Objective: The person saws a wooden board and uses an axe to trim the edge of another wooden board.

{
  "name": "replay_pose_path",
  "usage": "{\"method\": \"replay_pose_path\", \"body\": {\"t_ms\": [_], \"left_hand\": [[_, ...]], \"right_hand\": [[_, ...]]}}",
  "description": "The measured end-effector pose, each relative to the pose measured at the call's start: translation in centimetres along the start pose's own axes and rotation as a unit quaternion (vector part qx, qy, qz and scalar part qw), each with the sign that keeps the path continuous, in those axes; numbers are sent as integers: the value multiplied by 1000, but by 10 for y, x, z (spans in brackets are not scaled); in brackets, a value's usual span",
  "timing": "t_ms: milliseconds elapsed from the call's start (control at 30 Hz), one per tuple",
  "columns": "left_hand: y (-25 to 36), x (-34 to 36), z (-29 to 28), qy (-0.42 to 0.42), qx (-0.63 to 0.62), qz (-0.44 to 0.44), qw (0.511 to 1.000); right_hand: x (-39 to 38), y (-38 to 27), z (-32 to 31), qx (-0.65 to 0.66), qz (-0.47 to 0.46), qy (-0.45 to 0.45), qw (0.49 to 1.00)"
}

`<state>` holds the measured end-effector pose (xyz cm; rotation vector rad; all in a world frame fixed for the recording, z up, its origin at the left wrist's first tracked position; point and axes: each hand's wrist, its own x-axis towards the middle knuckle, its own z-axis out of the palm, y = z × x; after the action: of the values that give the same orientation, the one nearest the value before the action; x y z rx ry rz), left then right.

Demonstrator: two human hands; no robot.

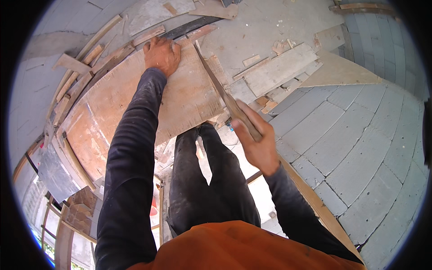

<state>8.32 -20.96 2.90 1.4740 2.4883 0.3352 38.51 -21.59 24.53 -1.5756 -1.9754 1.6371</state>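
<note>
Carrier: we record a floor (263,31) of grey concrete, dotted with pale crumbs. Landmark: the plywood sheet (191,103); its own support we cannot make out. Right of the sheet, we list one wide pale plank (283,69) and, near it, a small offcut (251,60). Beyond its far edge: a greyish board (157,17) and a dark strip (191,28). Left of it, overlapping timber strips (100,38).

1. A wall of grey blocks (351,135) shows thin joints between its courses.
2. A timber strip (316,203) runs along the block wall's lower left edge.
3. A triangular board (339,72) sits just beside the block wall's upper left edge.
4. A pale plank (283,69) lies left of the block wall.
5. Loose timber lengths (72,85) lie well left of the block wall.
</note>
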Motion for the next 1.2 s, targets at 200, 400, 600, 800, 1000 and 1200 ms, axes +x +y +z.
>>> {"method": "replay_pose_path", "body": {"t_ms": [200, 400, 600, 800, 1000, 1200], "left_hand": [[16, 7, 0, 11, -3, 1, 1000], [6, 10, -1, -32, -17, 5, 999], [4, 6, -1, -6, -3, 5, 1000], [7, 16, 11, 11, 5, 14, 1000], [-6, 11, 8, 16, 14, 0, 1000], [2, 17, 15, 30, 22, 30, 999]], "right_hand": [[-39, -12, -30, -7, 36, -2, 999], [35, 8, 12, -5, -3, 5, 1000], [-84, -14, -52, 17, 109, -11, 994], [59, 17, 17, 30, -23, 4, 999], [-78, 14, -37, 7, 25, -9, 1000], [-7, 48, -4, 1, -52, 7, 999]]}}
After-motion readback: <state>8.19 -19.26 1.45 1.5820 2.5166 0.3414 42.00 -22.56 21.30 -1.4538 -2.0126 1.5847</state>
